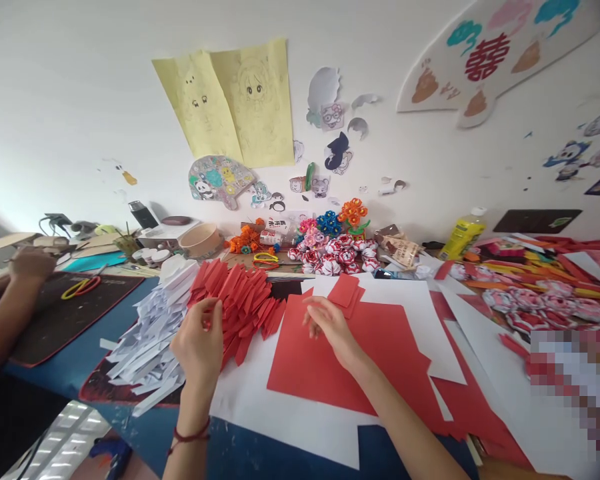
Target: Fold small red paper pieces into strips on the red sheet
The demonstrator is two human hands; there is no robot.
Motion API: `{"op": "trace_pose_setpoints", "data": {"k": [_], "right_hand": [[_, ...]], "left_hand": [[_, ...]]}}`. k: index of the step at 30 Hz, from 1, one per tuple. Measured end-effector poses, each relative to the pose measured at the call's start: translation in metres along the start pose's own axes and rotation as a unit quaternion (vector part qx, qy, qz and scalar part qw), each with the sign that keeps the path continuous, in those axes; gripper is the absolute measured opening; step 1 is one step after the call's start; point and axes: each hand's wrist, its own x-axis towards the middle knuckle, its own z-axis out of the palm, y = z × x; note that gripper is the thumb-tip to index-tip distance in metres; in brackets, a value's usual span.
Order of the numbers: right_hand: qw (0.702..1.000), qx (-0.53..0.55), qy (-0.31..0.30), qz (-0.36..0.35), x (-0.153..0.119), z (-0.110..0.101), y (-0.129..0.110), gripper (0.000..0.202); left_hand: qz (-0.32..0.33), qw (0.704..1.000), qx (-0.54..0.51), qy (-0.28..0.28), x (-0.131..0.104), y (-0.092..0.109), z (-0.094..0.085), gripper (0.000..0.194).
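My left hand (199, 339) is raised in front of a heap of red folded paper strips (237, 293), its thumb and fingertips pinched together. Whatever the pinch may hold is too small to make out. Beside that heap, on the left, lies a pile of white paper strips (153, 333). Over a large red paper sheet (340, 360) hovers my right hand (330, 325), its fingers loosely curved and apart, with nothing visible in them. A few small red paper pieces (344, 291) rest at the sheet's upper edge, just behind the right hand. White paper sheets (305, 423) lie underneath.
Red-and-white paper flowers (340, 253) and orange flowers (354, 212) stand along the wall. Yellow-handled scissors (81, 287) lie on a dark mat (55, 320), near another person's arm (10, 307). A yellow bottle (464, 233) stands at back right. A blue glue gun (111, 457) sits low at left.
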Motion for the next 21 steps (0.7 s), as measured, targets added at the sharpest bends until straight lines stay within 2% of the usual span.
{"op": "trace_pose_setpoints", "data": {"k": [4,8,10,12,15,18,20,21], "right_hand": [[1.000,-0.004,-0.014,0.006,0.000,0.000,0.002,0.041],[1.000,-0.002,0.001,-0.006,0.004,-0.006,0.003,0.038],[0.999,0.005,0.031,-0.028,0.009,-0.014,0.001,0.037],[0.993,0.030,0.094,-0.059,0.015,-0.027,-0.002,0.036],[0.967,0.092,0.220,-0.086,0.023,-0.054,-0.009,0.031],[0.927,0.147,0.335,-0.076,0.027,-0.080,-0.011,0.026],[0.903,0.164,0.394,-0.055,0.029,-0.093,-0.010,0.024],[0.898,0.162,0.405,-0.055,0.029,-0.097,-0.008,0.023]], "left_hand": [[0.014,0.998,0.064,-0.008,0.014,-0.008,0.009,0.025],[0.046,0.994,0.092,-0.028,0.018,-0.011,0.013,0.026],[0.066,0.990,0.119,-0.028,0.018,-0.009,0.012,0.027],[0.086,0.986,0.144,-0.021,0.016,-0.003,0.009,0.029],[0.126,0.982,0.137,-0.030,0.006,0.020,0.008,0.027],[0.218,0.966,0.068,-0.120,-0.009,0.059,0.023,0.023],[0.289,0.934,0.031,-0.206,-0.020,0.089,0.043,0.022],[0.316,0.918,0.016,-0.240,-0.025,0.104,0.057,0.022]]}}
